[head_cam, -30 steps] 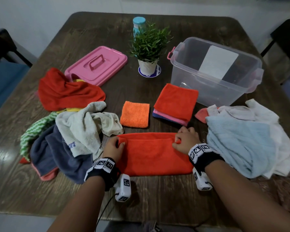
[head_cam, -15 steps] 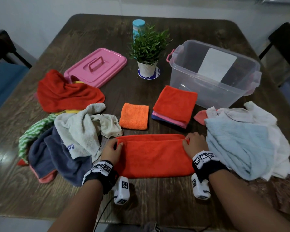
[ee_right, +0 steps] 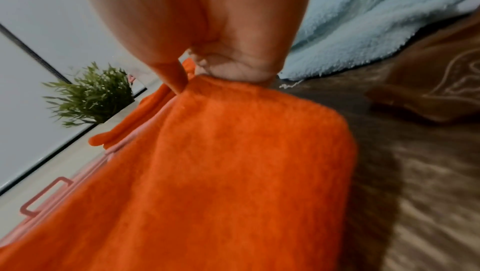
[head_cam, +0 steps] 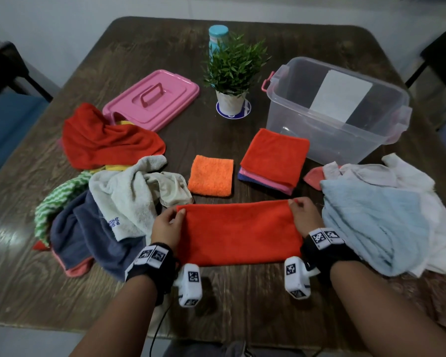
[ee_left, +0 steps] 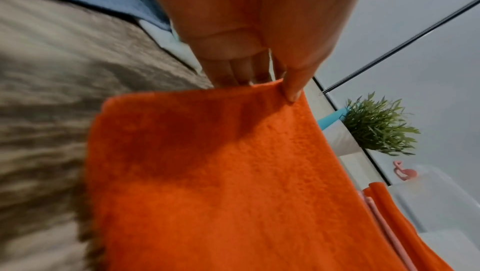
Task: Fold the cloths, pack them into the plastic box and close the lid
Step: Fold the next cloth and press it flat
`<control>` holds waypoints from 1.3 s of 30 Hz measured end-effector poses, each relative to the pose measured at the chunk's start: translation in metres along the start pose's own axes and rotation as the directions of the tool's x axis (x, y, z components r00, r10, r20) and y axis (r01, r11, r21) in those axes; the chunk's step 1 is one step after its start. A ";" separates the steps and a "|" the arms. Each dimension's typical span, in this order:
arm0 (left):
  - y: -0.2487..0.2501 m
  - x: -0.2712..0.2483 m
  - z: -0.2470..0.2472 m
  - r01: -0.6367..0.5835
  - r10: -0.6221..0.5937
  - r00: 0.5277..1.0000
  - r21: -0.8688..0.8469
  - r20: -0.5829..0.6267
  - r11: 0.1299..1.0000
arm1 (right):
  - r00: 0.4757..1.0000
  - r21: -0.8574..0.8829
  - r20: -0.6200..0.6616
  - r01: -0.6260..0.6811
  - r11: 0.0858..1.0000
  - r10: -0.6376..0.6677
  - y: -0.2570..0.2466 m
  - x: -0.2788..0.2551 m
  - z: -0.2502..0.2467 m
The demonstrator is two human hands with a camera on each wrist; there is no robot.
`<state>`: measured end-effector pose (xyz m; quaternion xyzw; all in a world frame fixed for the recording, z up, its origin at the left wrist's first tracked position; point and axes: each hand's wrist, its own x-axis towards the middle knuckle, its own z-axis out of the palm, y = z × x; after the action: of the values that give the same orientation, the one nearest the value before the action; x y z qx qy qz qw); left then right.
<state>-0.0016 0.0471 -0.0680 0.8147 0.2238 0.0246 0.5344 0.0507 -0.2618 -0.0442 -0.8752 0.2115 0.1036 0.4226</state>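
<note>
Orange cloth (head_cam: 238, 233) stretched between hands, left hand (head_cam: 166, 225) pinching one corner, right hand (head_cam: 303, 217) the other

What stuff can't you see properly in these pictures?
- Cloths under the red cloth: head view, only a yellow edge shows.
- Bottle: head view, mostly behind the plant.
- Table: left wrist view, blurred.
- Right hand fingers: right wrist view, hidden behind the palm and the orange cloth.

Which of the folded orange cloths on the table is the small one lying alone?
The fuzzy light orange cloth, left of the stack and beyond the held cloth.
</note>
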 end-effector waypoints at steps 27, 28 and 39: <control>-0.022 -0.010 -0.001 -0.288 0.143 0.928 0.420 0.343 0.861 | 0.966 -0.543 0.233 0.227 0.809 -0.115 0.033 -0.037 0.014; -0.021 -0.009 -0.002 -0.286 0.146 0.927 0.400 0.344 0.871 | 0.966 -0.559 0.232 0.227 0.797 -0.113 0.033 -0.038 0.014; -0.030 -0.024 -0.013 -0.306 0.163 0.913 0.364 0.373 0.880 | 0.973 -0.581 0.216 0.197 0.789 -0.084 0.037 -0.040 0.015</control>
<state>-0.0370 0.0584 -0.0837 0.9229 0.0292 -0.0952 0.3720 -0.0017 -0.2596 -0.0650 -0.9641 0.0632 0.2110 0.1482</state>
